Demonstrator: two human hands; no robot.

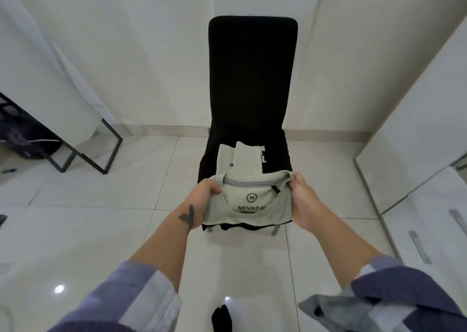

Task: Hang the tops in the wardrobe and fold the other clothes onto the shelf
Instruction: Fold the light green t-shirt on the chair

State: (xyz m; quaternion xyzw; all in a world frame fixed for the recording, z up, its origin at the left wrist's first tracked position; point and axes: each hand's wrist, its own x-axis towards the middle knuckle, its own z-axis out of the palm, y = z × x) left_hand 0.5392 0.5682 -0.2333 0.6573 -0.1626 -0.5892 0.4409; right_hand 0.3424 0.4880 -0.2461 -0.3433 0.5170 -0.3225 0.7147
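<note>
Head view, both hands' fingers – left hand (202, 202), right hand (304, 205) – pinching pale green top (249, 205), over black chair (252, 78)

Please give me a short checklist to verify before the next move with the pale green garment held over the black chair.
1. Left hand grips the pale green garment: ok.
2. Right hand grips its other side: ok.
3. Neck label faces up, readable: ok.
4. Garment folded evenly: cannot tell, far part lies uneven.
5. Black chair seat supports it: ok.
6. Wardrobe open: not ok, doors look closed.
</note>
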